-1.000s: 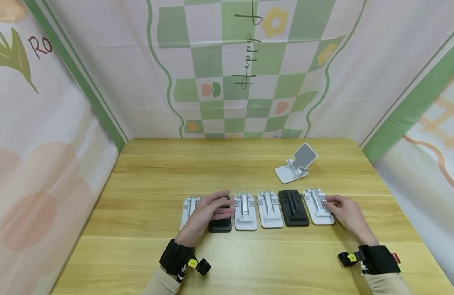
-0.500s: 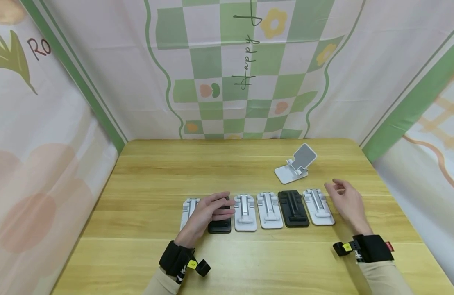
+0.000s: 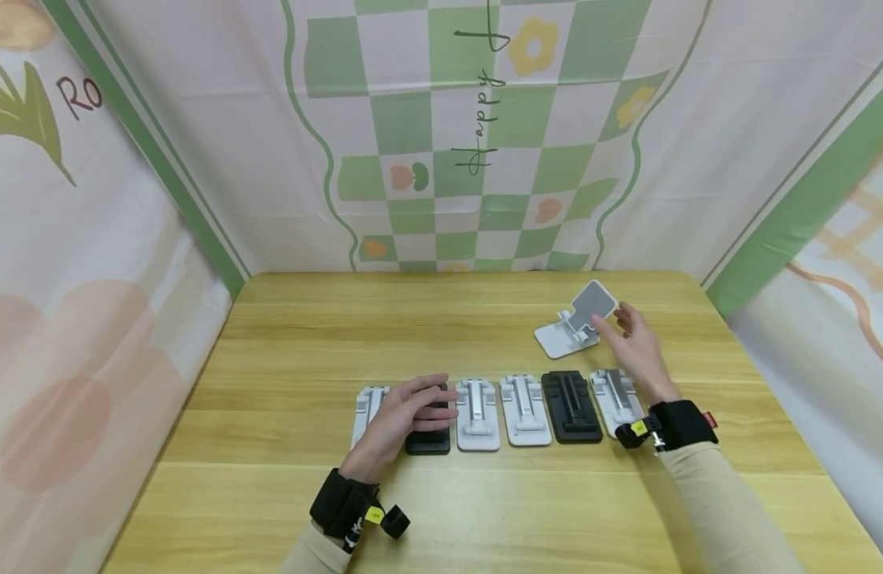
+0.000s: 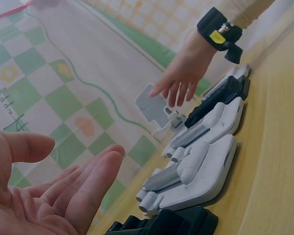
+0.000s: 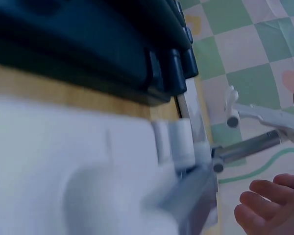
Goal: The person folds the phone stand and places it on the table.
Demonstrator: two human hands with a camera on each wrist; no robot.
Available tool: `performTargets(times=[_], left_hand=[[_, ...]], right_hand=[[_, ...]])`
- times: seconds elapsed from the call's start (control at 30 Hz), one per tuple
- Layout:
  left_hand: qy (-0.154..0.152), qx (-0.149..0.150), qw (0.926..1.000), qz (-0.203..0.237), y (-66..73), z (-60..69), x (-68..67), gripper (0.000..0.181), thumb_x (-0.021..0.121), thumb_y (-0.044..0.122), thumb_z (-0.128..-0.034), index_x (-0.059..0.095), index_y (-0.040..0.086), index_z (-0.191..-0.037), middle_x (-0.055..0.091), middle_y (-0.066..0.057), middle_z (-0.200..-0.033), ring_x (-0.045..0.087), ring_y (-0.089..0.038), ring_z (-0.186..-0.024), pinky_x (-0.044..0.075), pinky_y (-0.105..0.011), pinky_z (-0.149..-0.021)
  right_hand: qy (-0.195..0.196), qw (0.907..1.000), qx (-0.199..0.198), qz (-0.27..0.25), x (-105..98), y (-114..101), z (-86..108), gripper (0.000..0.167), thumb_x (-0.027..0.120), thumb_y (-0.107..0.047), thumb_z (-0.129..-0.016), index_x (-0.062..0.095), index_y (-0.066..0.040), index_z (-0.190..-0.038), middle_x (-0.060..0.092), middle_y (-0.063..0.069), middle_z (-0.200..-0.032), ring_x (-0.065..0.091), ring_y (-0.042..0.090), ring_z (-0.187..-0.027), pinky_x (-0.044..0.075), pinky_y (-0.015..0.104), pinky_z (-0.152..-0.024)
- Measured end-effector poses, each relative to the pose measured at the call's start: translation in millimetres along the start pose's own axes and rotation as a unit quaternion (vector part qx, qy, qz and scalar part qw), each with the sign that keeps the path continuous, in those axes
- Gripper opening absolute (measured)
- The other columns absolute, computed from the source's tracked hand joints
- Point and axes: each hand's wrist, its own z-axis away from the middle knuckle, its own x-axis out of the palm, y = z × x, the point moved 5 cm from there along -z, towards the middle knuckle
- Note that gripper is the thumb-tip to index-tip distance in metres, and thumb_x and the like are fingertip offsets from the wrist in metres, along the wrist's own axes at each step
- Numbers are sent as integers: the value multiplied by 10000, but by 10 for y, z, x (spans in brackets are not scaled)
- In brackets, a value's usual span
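An unfolded white phone stand [image 3: 592,306] with a grey pad stands at the back right of the table. My right hand [image 3: 637,351] is at its right side, thumb and fingers apart around the tilted plate; whether they touch it I cannot tell. In the right wrist view the stand's silver arm [image 5: 250,147] lies left of my fingers. My left hand [image 3: 406,418] hovers with loosely bent fingers over a folded black phone stand [image 3: 429,441], partly hiding it and the white stand [image 3: 370,399] beside it.
Folded phone stands form a row: two white ones [image 3: 477,414] [image 3: 525,410], a black one [image 3: 572,406] and a white one [image 3: 614,399] partly under my right wrist. The wooden table [image 3: 305,319] ends at a patterned cloth backdrop [image 3: 477,159].
My right hand has left the rightmost folded white stand and moved up and left to the unfolded stand. The left hand and the row of stands have stayed in place.
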Motion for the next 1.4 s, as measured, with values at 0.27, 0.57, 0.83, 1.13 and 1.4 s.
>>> performTargets(times=[0.27, 0.57, 0.83, 1.13, 1.4], left_hand=[[-77, -15, 9999, 88, -25, -7, 9, 556, 551, 215, -1079, 387, -13, -1559, 564, -314, -1426, 741, -207, -1071, 576, -391, -967], [-19, -97, 9998, 166, -59, -4, 22, 561, 573, 226, -1070, 408, -25, -1544, 585, -310, -1403, 749, -196, -1034, 591, -364, -936], [63, -146, 9996, 231, -74, -7, 35, 557, 589, 240, -1062, 435, -22, -1529, 616, -276, -1384, 753, -194, -1016, 596, -359, -924], [82, -148, 9998, 74, -79, -11, 45, 519, 575, 239, -1067, 467, 1, -1516, 643, -244, -1364, 754, -189, -1011, 586, -389, -946], [33, -102, 9999, -27, -95, -22, 81, 552, 600, 254, -1056, 463, -34, -1507, 642, -262, -1350, 742, -236, -1061, 572, -394, -976]], right_hand=[[339, 9993, -133, 98, 146, -316, -63, 845, 609, -508, -1015, 293, 50, -1565, 419, 347, -1526, 414, 484, -1416, 368, 616, -1142], [561, 9977, -157, 348, 221, -315, -106, 636, 630, -308, -1041, 407, 68, -1502, 520, 352, -1424, 534, 475, -1301, 454, 578, -1076], [755, 9959, -130, 476, 177, -315, -97, 599, 636, -328, -1035, 484, 86, -1441, 565, 350, -1381, 568, 475, -1263, 474, 575, -1049], [1199, 9923, -190, 261, 84, -370, -49, 599, 665, -359, -1015, 533, 54, -1429, 617, 288, -1354, 599, 349, -1183, 445, 131, -821], [1395, 9890, -490, 49, 31, -645, 46, 627, 711, -407, -978, 573, 20, -1415, 654, 244, -1303, 588, 107, -1034, 457, 97, -779]])
